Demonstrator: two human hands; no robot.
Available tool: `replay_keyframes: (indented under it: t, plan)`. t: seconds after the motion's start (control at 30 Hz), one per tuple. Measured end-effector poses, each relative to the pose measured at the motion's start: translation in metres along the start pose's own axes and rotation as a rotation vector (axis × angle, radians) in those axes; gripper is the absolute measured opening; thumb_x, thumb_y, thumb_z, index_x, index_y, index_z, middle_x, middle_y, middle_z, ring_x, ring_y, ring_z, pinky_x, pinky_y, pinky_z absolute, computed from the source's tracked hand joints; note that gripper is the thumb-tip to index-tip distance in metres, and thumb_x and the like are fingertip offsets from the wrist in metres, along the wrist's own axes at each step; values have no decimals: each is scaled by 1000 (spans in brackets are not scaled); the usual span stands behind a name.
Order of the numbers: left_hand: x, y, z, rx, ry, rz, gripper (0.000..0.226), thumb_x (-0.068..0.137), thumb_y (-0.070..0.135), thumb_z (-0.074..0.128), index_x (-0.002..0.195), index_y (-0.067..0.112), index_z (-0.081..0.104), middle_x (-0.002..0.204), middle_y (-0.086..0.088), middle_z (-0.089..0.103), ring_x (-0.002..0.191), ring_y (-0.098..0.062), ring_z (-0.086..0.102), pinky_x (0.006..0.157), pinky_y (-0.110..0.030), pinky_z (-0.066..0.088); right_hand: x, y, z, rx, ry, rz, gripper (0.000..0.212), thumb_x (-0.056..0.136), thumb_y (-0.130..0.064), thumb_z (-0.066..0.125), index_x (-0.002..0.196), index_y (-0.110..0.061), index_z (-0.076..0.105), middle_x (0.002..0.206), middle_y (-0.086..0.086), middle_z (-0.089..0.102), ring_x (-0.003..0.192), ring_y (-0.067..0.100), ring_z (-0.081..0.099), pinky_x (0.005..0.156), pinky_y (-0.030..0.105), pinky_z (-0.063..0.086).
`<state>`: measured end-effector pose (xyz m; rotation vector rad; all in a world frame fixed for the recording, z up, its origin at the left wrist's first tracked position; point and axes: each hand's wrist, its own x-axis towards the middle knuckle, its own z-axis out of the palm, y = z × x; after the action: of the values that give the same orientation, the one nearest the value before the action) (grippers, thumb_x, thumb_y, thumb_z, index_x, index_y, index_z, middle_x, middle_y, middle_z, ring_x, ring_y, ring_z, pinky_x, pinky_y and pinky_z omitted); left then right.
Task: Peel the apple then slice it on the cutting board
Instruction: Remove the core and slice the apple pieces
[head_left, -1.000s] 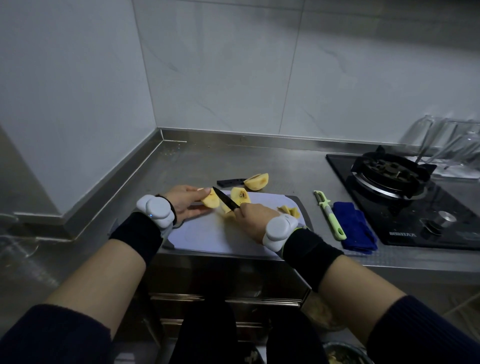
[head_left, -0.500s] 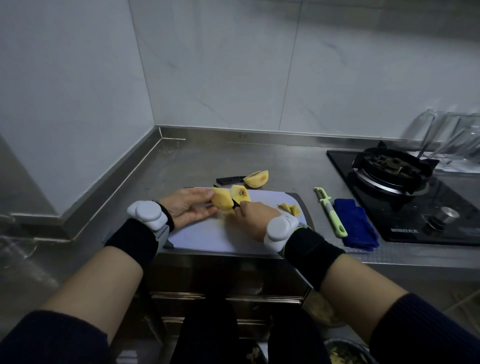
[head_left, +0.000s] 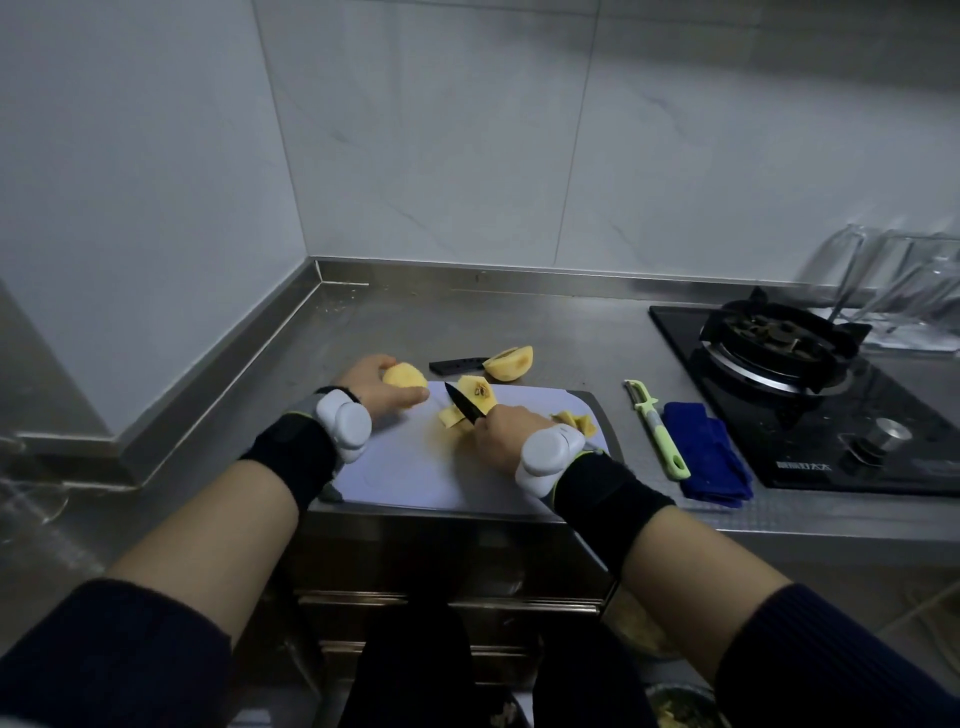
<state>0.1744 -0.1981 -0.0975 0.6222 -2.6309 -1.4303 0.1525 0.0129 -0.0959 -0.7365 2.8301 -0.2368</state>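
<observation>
A pale cutting board (head_left: 415, 467) lies at the counter's front edge. My left hand (head_left: 382, 395) holds a peeled yellow apple piece (head_left: 404, 375) at the board's far left corner. My right hand (head_left: 501, 434) grips a small black-bladed knife (head_left: 465, 402), its tip pointing up and to the left. An apple piece with the seed core showing (head_left: 478, 391) stands just behind the blade. Small cut slices (head_left: 451, 417) lie under the knife, and more slices (head_left: 574, 421) lie at the board's right side. Another apple wedge (head_left: 511, 362) rests on the counter behind the board.
A black knife sheath (head_left: 457, 365) lies behind the board. A green-handled peeler (head_left: 657, 428) and a folded blue cloth (head_left: 709, 457) sit to the right. A black gas stove (head_left: 810, 384) fills the far right. Walls close the left and back.
My left hand has drawn its apple piece away to the left, clear of the knife. The knife blade shows again, lifted between the two pieces.
</observation>
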Motion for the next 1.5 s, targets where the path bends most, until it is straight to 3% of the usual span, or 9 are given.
replay_keyframes:
  t: [0.13, 0.27, 0.4, 0.5, 0.73, 0.9, 1.2, 1.37, 1.5]
  plan:
    - [8, 13, 2, 434, -31, 46, 92, 53, 57, 72, 135, 20, 53, 131, -9, 59, 121, -32, 53, 103, -41, 43, -1, 2, -5, 14, 65, 8, 31, 100, -24, 39, 76, -12, 54, 80, 6, 60, 70, 22, 56, 63, 29, 39]
    - [13, 21, 19, 724, -102, 38, 64, 79, 46, 68, 136, 23, 47, 138, -8, 51, 128, -35, 42, 106, -39, 33, -4, 8, -12, 26, 57, 44, 32, 102, -24, 30, 96, -11, 59, 98, 8, 63, 81, 27, 56, 70, 32, 38]
    - [4, 32, 37, 688, 43, 252, 48, 80, 41, 69, 125, 29, 54, 130, -2, 51, 127, -30, 36, 102, -41, 31, -2, 20, -17, 8, 50, 30, 24, 101, -22, 29, 89, -16, 48, 105, 14, 63, 94, 31, 59, 72, 35, 40]
    - [2, 33, 49, 722, -36, 272, 38, 76, 45, 70, 105, 29, 51, 110, 2, 61, 113, -27, 46, 91, -39, 35, -2, 29, -21, 14, 97, 71, 15, 96, -16, 33, 90, -17, 47, 103, 11, 61, 93, 33, 60, 72, 35, 43]
    - [-4, 38, 57, 704, -1, 297, 23, 80, 35, 64, 94, 27, 47, 101, -1, 63, 96, -27, 56, 83, -37, 41, -7, 48, -35, 218, 166, 135, 42, 102, -29, 28, 64, -14, 40, 78, 14, 54, 71, 32, 53, 66, 32, 40]
    - [-20, 84, 81, 378, -136, 452, 26, 80, 34, 75, 94, 19, 59, 97, 2, 66, 88, -20, 63, 79, -28, 47, -19, 67, -50, 207, 177, 141, 33, 101, -21, 30, 69, -15, 38, 100, 22, 61, 82, 37, 57, 70, 39, 45]
    - [-22, 110, 150, 607, -233, 488, 24, 89, 13, 56, 110, 9, 66, 117, -14, 64, 108, -33, 59, 91, -35, 47, -30, 95, -52, 114, 116, 213, 25, 98, -8, 35, 118, -1, 48, 123, 21, 55, 109, 38, 55, 75, 34, 34]
    - [-15, 93, 121, 475, -64, 516, 36, 79, 33, 76, 108, 15, 64, 117, -9, 53, 110, -29, 49, 93, -32, 37, -28, 92, -43, 132, 162, 151, 25, 101, -20, 29, 92, -12, 51, 106, 21, 60, 97, 39, 60, 71, 36, 43]
    - [-1, 70, 93, 639, 40, 299, 70, 72, 45, 79, 127, 17, 46, 128, -9, 45, 120, -34, 38, 102, -40, 34, -22, 84, -36, 215, 161, 169, 27, 99, -16, 31, 72, -18, 34, 109, 21, 59, 84, 34, 53, 67, 35, 36]
